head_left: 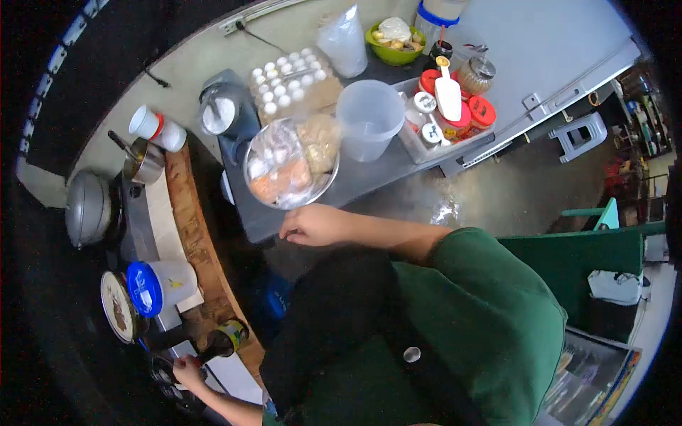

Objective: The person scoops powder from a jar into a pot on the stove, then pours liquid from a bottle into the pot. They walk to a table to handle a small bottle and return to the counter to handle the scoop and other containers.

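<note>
My left hand (188, 372) is at the lower left, over a dark round pan or burner (170, 390). Its fingers are closed, and what they hold is too dark to make out. Close beside it is a dark bottle (229, 336) with a yellow-green label, its neck end toward the hand. My right hand (307, 226) hangs at the dark table's edge, fingers loosely curled and apart with nothing visible in them. Just beyond it stands a metal bowl (331, 186) filled with plastic bags of white, orange and tan food.
Behind the bowl are an egg tray (312, 94), a clear plastic tub (366, 121) and a bin (426, 153) of red-lidded jars. A blue-lidded container (174, 282) and a lidded pot (89, 209) stand on the left. A grey stool (579, 133) is on the floor.
</note>
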The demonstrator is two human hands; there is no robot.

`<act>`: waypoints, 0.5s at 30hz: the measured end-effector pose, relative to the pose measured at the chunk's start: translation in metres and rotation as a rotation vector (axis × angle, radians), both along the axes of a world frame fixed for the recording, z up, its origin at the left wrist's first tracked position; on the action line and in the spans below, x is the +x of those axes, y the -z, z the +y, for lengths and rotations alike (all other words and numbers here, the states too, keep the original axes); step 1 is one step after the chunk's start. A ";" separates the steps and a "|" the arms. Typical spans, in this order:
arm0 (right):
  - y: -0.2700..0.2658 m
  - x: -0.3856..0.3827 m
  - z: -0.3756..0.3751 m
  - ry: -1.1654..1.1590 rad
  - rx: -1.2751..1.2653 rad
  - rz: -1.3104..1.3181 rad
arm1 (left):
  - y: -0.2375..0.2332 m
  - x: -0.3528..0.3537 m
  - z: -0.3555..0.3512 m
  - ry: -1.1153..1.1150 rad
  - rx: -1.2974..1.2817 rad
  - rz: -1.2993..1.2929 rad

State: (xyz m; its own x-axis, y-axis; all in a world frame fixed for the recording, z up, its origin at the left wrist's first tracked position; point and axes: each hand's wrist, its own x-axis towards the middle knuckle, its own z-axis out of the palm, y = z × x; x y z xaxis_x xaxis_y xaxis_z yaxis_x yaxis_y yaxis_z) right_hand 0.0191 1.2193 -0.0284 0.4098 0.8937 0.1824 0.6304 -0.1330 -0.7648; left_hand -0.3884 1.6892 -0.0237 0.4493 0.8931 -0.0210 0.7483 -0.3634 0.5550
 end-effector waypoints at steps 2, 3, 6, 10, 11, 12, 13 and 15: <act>0.000 0.022 -0.026 -0.001 -0.001 0.009 | 0.002 -0.003 0.010 0.056 0.008 0.101; 0.001 0.032 -0.038 -0.007 -0.006 0.025 | -0.005 0.005 0.002 0.092 0.221 0.251; 0.014 0.061 -0.068 -0.025 0.004 0.040 | -0.043 0.027 -0.015 0.256 0.203 0.433; 0.024 0.080 -0.082 -0.057 -0.029 0.122 | -0.024 0.002 0.030 0.462 0.489 0.616; 0.025 0.084 -0.080 -0.100 -0.033 0.123 | -0.012 0.007 0.035 -0.004 0.232 0.482; 0.025 0.087 -0.075 -0.107 -0.024 0.123 | 0.010 -0.016 0.076 0.171 0.332 0.793; 0.025 0.088 -0.068 -0.119 -0.015 0.125 | -0.019 0.011 0.022 0.073 0.399 0.591; 0.021 0.084 -0.048 -0.227 -0.036 0.235 | 0.006 -0.021 0.057 0.074 0.337 0.507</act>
State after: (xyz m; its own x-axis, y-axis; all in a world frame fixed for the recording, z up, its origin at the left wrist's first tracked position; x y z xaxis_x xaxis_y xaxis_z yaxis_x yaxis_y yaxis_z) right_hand 0.1026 1.1716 -0.0498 0.2262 0.9714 0.0727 0.4538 -0.0391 -0.8902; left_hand -0.4090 1.7462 -0.0298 0.5188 0.8544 0.0296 0.8549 -0.5184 -0.0185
